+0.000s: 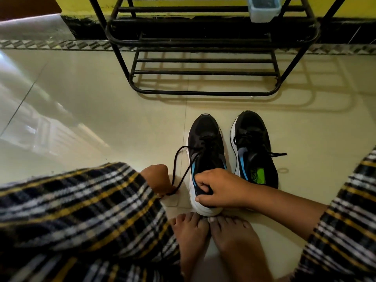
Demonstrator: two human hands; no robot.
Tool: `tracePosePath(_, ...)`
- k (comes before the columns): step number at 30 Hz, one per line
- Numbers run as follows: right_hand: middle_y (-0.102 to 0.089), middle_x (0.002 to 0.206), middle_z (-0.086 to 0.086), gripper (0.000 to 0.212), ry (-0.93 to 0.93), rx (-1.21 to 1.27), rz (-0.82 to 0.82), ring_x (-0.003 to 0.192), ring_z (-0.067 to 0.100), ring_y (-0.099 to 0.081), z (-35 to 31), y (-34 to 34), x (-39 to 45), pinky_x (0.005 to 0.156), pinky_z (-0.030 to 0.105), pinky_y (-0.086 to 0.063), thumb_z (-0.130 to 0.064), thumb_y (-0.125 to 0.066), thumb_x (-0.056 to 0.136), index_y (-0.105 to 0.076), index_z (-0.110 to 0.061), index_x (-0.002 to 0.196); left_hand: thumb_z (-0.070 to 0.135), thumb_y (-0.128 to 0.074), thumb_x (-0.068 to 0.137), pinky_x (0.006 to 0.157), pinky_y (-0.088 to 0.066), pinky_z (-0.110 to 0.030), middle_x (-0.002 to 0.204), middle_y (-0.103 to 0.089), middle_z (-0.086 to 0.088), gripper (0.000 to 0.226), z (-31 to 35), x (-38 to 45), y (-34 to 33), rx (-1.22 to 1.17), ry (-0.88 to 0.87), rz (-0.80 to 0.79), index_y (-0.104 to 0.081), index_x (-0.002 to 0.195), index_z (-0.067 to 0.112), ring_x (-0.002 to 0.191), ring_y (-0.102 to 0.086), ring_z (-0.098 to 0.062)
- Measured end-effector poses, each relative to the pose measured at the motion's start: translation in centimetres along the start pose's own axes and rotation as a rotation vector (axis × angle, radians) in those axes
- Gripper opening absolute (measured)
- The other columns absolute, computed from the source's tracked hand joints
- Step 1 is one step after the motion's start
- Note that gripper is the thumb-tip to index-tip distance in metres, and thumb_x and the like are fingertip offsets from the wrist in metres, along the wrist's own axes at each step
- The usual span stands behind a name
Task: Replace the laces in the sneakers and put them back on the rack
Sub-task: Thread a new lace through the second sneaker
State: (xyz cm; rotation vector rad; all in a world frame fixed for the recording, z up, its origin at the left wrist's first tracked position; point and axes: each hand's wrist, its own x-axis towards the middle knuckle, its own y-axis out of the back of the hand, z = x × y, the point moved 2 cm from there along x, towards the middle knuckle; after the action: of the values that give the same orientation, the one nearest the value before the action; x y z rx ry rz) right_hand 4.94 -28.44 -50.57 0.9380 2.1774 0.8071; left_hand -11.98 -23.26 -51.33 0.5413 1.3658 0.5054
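I see my left hand (157, 178) low on the floor (101, 119), fingers pinching the end of a black lace (179, 165) that runs up taut to the left sneaker (205, 139). My right hand (219, 188) grips that sneaker's heel collar, fingers curled inside. Its heel touches my bare toes (203, 219). The right sneaker (254, 145) stands just beside it, laced. The black rack (203, 92) stands beyond both sneakers.
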Motion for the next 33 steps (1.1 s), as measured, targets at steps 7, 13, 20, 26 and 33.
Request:
tracePosePath(7,-0.042,0.065,-0.007,0.037,-0.002,0.006,0.01,0.063,0.014,-0.044,0.0,0.0,0.1,0.058,0.033,-0.037,-0.033,-0.062,0.08,-0.031,-0.026,0.063,0.028,-0.07,0.07,0.05,-0.025,-0.024,0.073,-0.065,0.003,0.007,1.6,-4.1,-6.2,0.173,-0.122,0.318,-0.068,0.07,0.021,0.06,-0.055,-0.014)
tracePosePath(13,-0.042,0.065,-0.007,0.034,0.004,0.006,0.01,0.062,0.013,-0.043,0.0,0.0,0.0,0.056,0.03,-0.034,-0.033,-0.062,0.081,-0.033,-0.024,0.064,0.015,-0.048,0.088,0.061,-0.044,-0.034,0.091,-0.065,-0.01,0.018,0.3,-2.0,-3.8,0.004,-0.101,0.355,-0.066,0.089,0.011,0.083,-0.065,-0.031)
tracePosePath(20,-0.043,0.066,-0.006,0.035,-0.012,-0.007,-0.005,0.063,0.014,-0.044,-0.2,0.0,0.1,0.058,0.032,-0.036,-0.033,-0.061,0.081,-0.032,-0.026,0.063,0.013,-0.052,0.093,0.053,-0.045,-0.026,0.077,-0.068,-0.007,0.011,-1.6,1.7,0.5,-0.807,-0.084,0.361,-0.056,0.086,0.021,0.063,-0.056,-0.02)
tracePosePath(26,-0.046,0.072,-0.004,0.032,0.008,-0.093,-0.055,0.066,0.014,-0.045,-0.7,0.6,-0.3,0.056,0.026,-0.034,-0.042,-0.056,0.088,-0.042,-0.017,0.075,0.012,-0.048,0.096,0.048,-0.039,-0.018,0.072,-0.065,-0.001,0.015,-0.2,0.6,1.8,-1.007,-0.216,0.417,-0.06,0.097,0.02,0.058,-0.05,-0.011)
tracePosePath(33,-0.039,0.066,-0.014,0.023,-0.147,0.214,0.406,0.06,0.0,-0.043,-0.9,3.0,0.6,0.058,0.016,-0.035,-0.033,-0.06,0.089,-0.055,-0.019,0.107,0.007,-0.052,0.095,0.05,-0.036,-0.017,0.07,-0.065,-0.007,0.012,1.4,-1.6,3.3,-1.128,-0.466,0.525,-0.063,0.098,0.012,0.049,-0.044,-0.007)
